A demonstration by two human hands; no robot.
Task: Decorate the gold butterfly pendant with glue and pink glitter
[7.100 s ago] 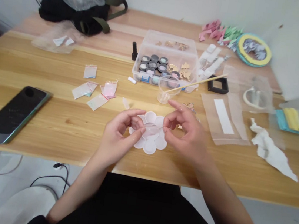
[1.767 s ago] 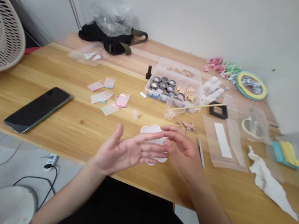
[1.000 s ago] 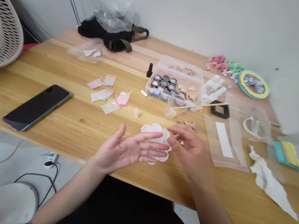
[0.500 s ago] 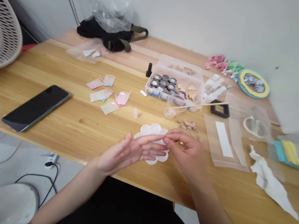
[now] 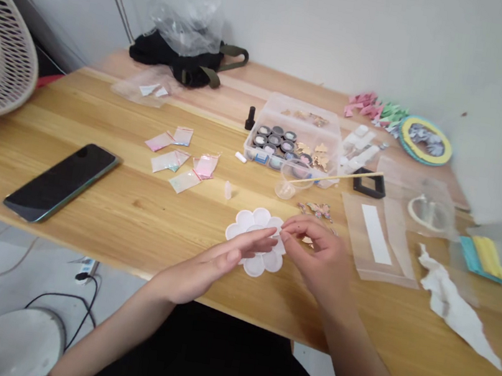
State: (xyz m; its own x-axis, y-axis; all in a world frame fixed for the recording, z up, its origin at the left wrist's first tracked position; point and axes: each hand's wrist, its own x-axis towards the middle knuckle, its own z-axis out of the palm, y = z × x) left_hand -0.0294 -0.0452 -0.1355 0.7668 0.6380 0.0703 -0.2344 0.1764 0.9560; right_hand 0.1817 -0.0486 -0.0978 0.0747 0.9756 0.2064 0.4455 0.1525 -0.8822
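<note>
My left hand is open, its fingers stretched out over a white flower-shaped palette. Just right of those fingertips, my right hand is closed in a pinch at the palette's right edge. Whatever sits between its thumb and forefinger is too small to make out. Behind the right hand lies a butterfly-shaped ornament, and more small pieces beside it are partly hidden by that hand. A clear cup with a thin wooden stick across it stands further back.
A clear box of small jars and gold pieces stands behind. Small glitter packets and a phone lie left. To the right are a plastic sleeve, a black square frame and crumpled tissue.
My left hand has turned more edge-on and its fingertips have drawn slightly away from my right hand, uncovering more of the palette. My right hand has barely moved and stays pinched.
</note>
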